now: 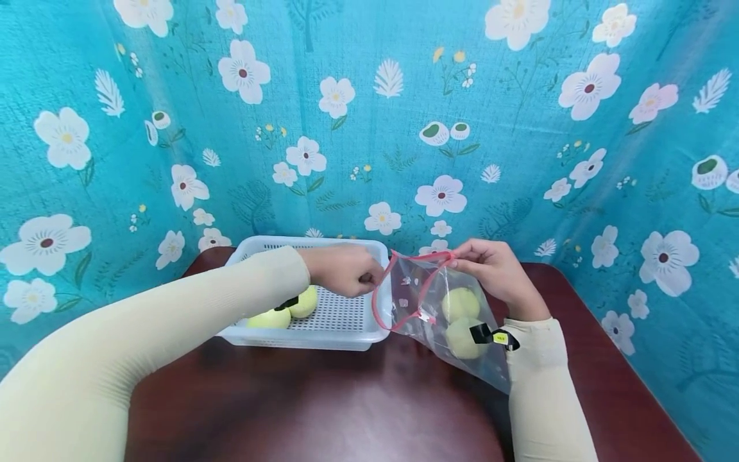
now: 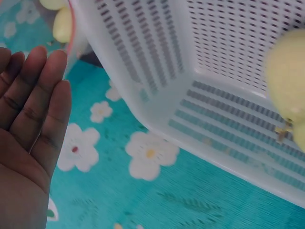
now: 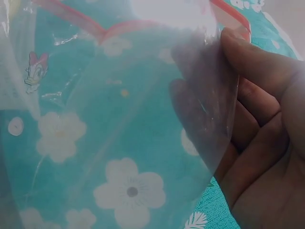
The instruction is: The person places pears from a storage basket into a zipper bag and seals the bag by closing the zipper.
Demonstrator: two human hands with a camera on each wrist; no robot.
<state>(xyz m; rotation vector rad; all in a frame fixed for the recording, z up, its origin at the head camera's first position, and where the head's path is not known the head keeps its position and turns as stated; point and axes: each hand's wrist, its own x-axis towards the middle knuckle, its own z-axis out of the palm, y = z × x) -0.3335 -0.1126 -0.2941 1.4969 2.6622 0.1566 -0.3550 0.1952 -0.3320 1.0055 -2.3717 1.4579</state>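
Note:
My left hand [image 1: 346,268] is over the right end of a white plastic basket [image 1: 335,340], beside the mouth of a clear bag. In the left wrist view its fingers [image 2: 50,105] are nearly straight, with nothing in them. My right hand [image 1: 496,273] pinches the red-edged rim of the clear zip bag [image 1: 412,289] between thumb and fingers. The bag's mouth gapes toward the basket. Inside the bag are two pale yellow-green round fruits [image 1: 460,303]. In the basket's left part lie more such fruits [image 1: 304,303], partly hidden by my left forearm.
Basket and bag lie side by side on a dark red-brown table [image 1: 323,404]. A blue flowered curtain [image 1: 358,128] hangs behind and along the sides. The basket has slotted walls and a perforated bottom [image 1: 340,311].

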